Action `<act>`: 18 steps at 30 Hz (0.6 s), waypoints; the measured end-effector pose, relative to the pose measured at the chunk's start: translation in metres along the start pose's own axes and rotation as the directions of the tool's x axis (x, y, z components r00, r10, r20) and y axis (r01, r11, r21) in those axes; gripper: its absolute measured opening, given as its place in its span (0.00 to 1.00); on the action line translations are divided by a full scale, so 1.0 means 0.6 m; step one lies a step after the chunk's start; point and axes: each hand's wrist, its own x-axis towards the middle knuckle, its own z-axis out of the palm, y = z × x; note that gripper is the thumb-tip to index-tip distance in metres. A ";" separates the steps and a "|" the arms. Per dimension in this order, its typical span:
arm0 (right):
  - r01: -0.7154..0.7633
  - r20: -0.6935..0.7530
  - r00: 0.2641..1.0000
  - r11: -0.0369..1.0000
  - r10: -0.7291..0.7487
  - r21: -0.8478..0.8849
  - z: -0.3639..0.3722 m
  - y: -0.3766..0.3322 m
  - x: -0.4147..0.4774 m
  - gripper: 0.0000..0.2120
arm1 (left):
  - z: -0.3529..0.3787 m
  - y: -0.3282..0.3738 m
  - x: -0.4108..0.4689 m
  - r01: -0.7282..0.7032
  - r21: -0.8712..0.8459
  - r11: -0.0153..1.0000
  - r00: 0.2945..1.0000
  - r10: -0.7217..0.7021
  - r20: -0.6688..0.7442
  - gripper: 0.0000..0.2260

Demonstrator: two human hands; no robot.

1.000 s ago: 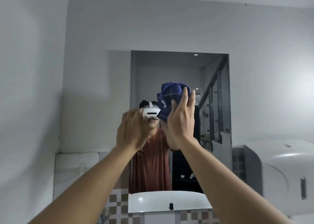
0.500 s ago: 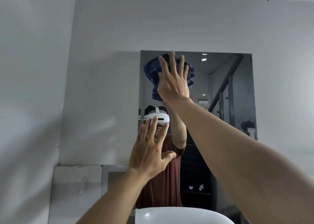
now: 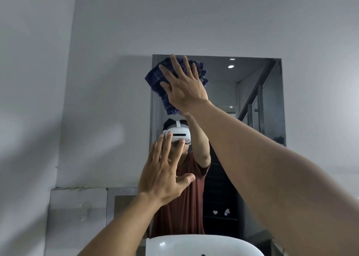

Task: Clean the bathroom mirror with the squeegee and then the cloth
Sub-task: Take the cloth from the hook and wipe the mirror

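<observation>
Shifted leftward, right hand [image 3: 184, 92] presses cloth [image 3: 155, 78] on mirror [image 3: 223, 84] with straight fingers [image 3: 175, 65]; left hand's [image 3: 161, 180] fingers spread.

White basin [image 3: 204, 245] sits at bottom edge, plain grey wall [image 3: 116, 32] fills upper and left field, pale marbled panel [image 3: 77, 217] lies lower left under a dark seam.

No text, label, brand, number or sign can be read. Only a plaid pattern is seen on the cloth [image 3: 153, 82], and no legible mark is shown on the headset [image 3: 178, 130] reflected in the mirror [image 3: 219, 92].
</observation>
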 end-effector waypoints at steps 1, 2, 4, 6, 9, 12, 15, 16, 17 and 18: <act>-0.012 -0.001 1.000 1.000 0.012 0.002 -0.002 0.003 0.000 0.26 | -0.001 0.000 0.001 0.002 0.001 1.000 1.000 -0.002 0.003 0.45; -0.030 -0.006 1.000 1.000 0.030 0.008 -0.004 0.007 0.001 0.26 | -0.003 0.000 0.001 0.003 0.001 1.000 1.000 -0.003 0.005 0.45; -0.078 -0.018 0.997 0.997 0.078 0.027 -0.011 0.020 0.000 0.26 | -0.004 0.000 0.002 0.004 -0.006 1.000 1.000 -0.004 0.009 0.45; -0.113 -0.026 0.993 0.993 0.115 0.045 -0.016 0.035 -0.006 0.26 | -0.004 0.000 0.001 0.002 -0.006 1.000 1.000 -0.002 0.014 0.45; -0.145 -0.040 0.988 0.988 0.147 0.056 -0.020 0.064 -0.020 0.26 | -0.004 0.000 0.000 0.003 -0.006 1.000 1.000 -0.003 0.009 0.46; -0.198 -0.055 0.978 0.978 0.201 0.066 -0.025 0.098 -0.034 0.26 | -0.003 0.000 -0.002 0.002 -0.015 1.000 1.000 -0.002 -0.005 0.46; -0.240 -0.064 0.967 0.967 0.246 0.086 -0.033 0.134 -0.045 0.26 | -0.002 0.000 -0.003 0.000 -0.033 0.999 1.000 -0.001 -0.027 0.46; -0.254 -0.072 0.963 0.963 0.261 0.094 -0.036 0.146 -0.049 0.26 | -0.002 0.000 -0.003 -0.001 -0.042 0.999 0.999 -0.001 -0.034 0.45; -0.270 -0.080 0.957 0.957 0.279 0.104 -0.039 0.159 -0.053 0.26 | -0.002 -0.001 -0.003 -0.001 -0.048 0.999 0.999 0.000 -0.037 0.45; -0.288 -0.086 0.950 0.951 0.299 0.113 -0.041 0.172 -0.057 0.25 | -0.001 -0.001 -0.003 -0.002 -0.050 0.999 0.999 0.000 -0.039 0.45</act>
